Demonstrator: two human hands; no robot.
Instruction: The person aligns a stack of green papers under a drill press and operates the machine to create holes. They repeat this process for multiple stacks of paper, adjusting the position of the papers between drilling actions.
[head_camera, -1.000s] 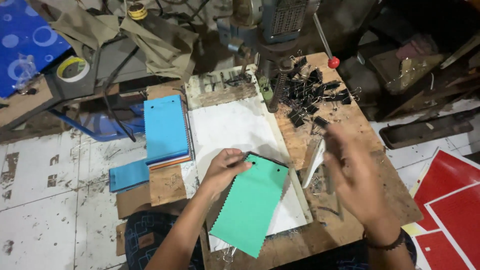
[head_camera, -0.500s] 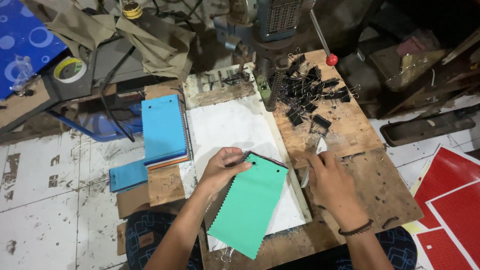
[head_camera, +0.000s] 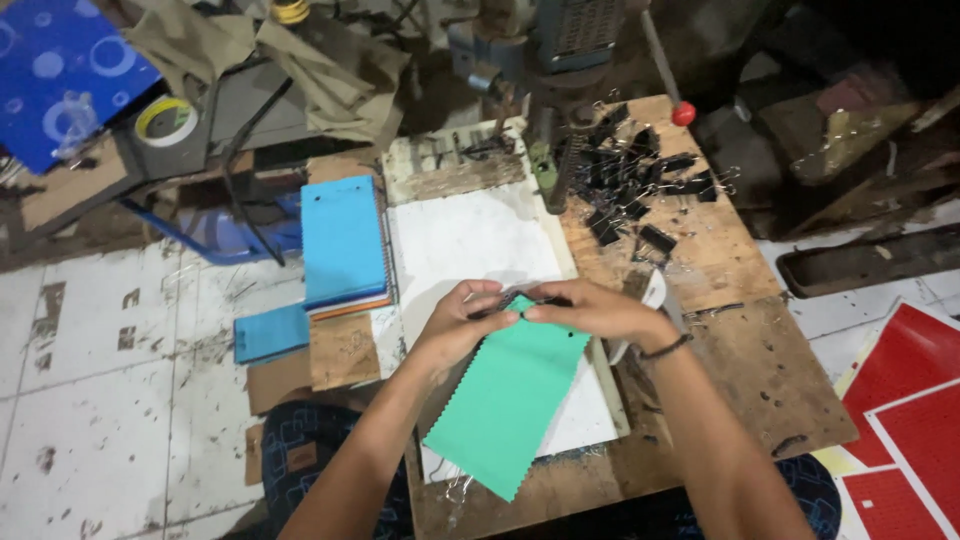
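Slippage looked the likeliest fault: both the left hand (head_camera: 455, 325) and right hand (head_camera: 590, 312) pinched the green zigzag-edged swatch stack (head_camera: 505, 405) only at its twelve o'clock corner, leaving sheets free to fan.

Open white board (head_camera: 470, 240) is left beyond the grip on the green booklet (head_camera: 505, 405), up to the drill stand (head_camera: 555, 150). Passage to the far right of the grip is cluttered by a heap of black binder clips (head_camera: 640, 190). Left of the grip, room is taken by a stack of blue notebooks (head_camera: 343, 243).
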